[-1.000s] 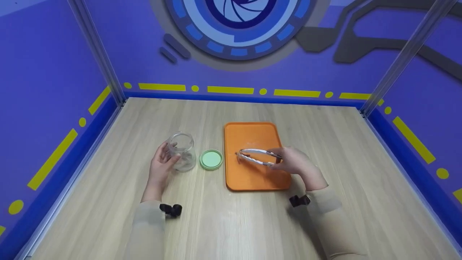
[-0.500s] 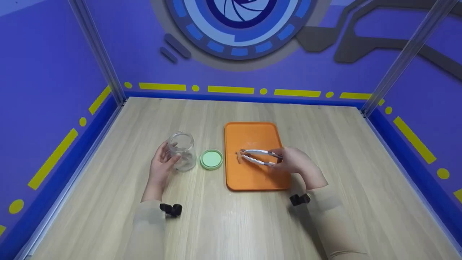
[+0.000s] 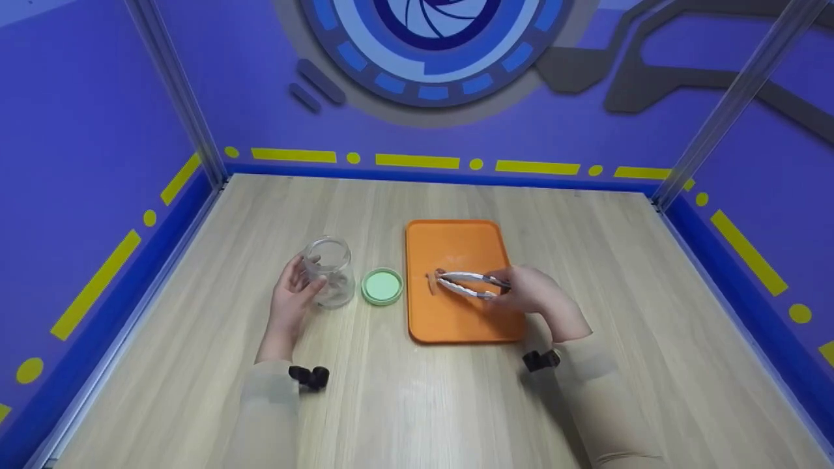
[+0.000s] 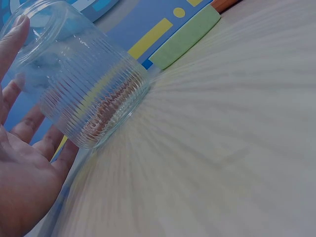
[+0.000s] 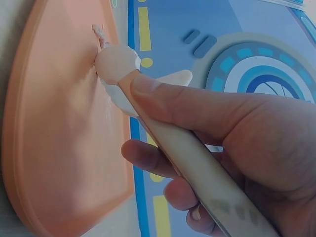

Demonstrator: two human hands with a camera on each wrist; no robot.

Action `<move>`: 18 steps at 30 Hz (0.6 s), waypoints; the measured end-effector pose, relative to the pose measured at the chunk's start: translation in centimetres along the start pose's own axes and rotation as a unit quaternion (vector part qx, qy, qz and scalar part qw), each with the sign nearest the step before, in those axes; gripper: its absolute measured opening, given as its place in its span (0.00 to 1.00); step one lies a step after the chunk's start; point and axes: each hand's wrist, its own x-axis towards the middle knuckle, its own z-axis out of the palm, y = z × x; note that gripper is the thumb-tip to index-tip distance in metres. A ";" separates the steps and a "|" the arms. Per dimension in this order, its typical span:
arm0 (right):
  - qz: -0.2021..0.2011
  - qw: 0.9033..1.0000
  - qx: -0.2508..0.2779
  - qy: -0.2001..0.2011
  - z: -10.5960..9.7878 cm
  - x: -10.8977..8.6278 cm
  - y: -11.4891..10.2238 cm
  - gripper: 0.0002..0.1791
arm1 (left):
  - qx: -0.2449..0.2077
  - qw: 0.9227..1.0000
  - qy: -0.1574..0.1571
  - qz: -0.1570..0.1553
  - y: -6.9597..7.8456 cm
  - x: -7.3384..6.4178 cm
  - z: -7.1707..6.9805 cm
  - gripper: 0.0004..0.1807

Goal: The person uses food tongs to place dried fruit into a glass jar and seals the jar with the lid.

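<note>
My left hand (image 3: 290,305) holds a clear ribbed glass jar (image 3: 337,293) on the table, thumb on the near side and fingers round the far side. Reddish-brown pieces (image 4: 111,106) lie at the jar's bottom in the left wrist view. My right hand (image 3: 535,294) grips metal tongs (image 3: 465,276) over the orange tray (image 3: 449,244). The tongs' tips are nearly together at small brownish pieces, with a thin strip (image 3: 431,284) just left of them. In the right wrist view, the scalloped tongs head (image 5: 116,64) overlaps a slender pinkish-brown piece (image 5: 98,33).
A round light green lid (image 3: 382,286) lies between the jar and the tray. Wood-look table surface (image 3: 365,391) surrounds them. Blue-purple panels (image 3: 456,140) with yellow marks enclose the back and both sides.
The tongs' tips have drawn closer together and shifted slightly right, off the thin strip, which now shows apart from them. The left hand and jar stay in place.
</note>
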 end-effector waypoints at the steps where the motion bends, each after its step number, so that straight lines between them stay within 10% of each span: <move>1: 0.000 1.000 0.001 0.000 0.0 0.0 0.1 0.27 | 0.003 1.000 0.000 0.000 0.0 0.0 0.0 0.41; 18: -0.022 1.000 0.000 0.010 -0.2 0.0 0.3 0.26 | 0.021 1.000 0.006 -0.006 0.0 0.2 0.0 0.42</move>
